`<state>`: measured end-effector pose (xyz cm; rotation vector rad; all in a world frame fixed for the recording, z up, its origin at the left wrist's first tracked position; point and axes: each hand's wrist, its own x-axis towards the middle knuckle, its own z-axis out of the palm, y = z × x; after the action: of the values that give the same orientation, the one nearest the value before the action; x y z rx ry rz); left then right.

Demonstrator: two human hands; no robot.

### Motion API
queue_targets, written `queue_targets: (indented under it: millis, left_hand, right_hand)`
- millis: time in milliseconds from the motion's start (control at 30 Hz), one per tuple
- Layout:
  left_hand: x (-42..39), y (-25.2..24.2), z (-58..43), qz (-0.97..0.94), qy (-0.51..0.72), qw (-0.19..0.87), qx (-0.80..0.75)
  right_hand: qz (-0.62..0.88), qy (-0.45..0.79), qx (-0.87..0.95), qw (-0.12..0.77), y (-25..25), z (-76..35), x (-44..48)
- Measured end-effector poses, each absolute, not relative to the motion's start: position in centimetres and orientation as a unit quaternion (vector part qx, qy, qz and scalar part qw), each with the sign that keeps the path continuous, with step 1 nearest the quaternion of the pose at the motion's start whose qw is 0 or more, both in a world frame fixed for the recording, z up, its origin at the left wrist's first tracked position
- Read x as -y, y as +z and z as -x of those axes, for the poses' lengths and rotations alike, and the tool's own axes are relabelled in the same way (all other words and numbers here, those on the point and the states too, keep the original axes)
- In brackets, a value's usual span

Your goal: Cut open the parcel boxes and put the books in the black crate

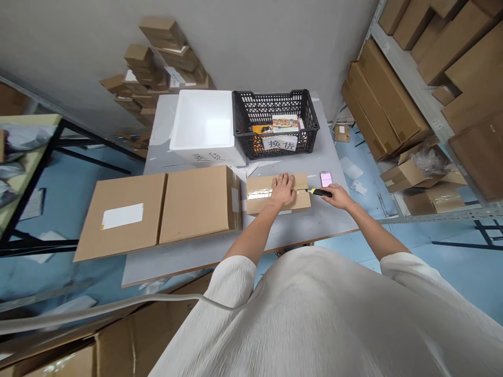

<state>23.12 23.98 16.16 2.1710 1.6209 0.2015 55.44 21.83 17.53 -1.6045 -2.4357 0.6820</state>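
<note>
Lying on a grey table (pixel 188 259), a small brown taped cardboard box (pixel 261 183) is pressed under the spread fingers of the left hand (pixel 283 191), while a slim black-and-yellow utility knife (pixel 321 192) is clamped in the curled fingers of the right hand (pixel 338 197).

On the surface (pixel 184 259), a flattened cardboard box (pixel 194 207) lay left of a small carton (pixel 259 201), with a phone (pixel 326 179) just beyond the carton's right end. Behind them, a foam box (pixel 204 123) stood left of a plastic basket (pixel 275 107) holding packets (pixel 285 124).
</note>
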Motion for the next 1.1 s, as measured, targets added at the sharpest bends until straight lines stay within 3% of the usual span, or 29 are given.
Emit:
queue_targets:
  millis: [1100]
  left_hand:
    - [-21.5, 15.8, -23.6, -0.770, 0.107, 0.180, -0.603]
  right_hand:
    - [0.598, 0.209, 0.751, 0.186, 15.0, -56.9, -21.4]
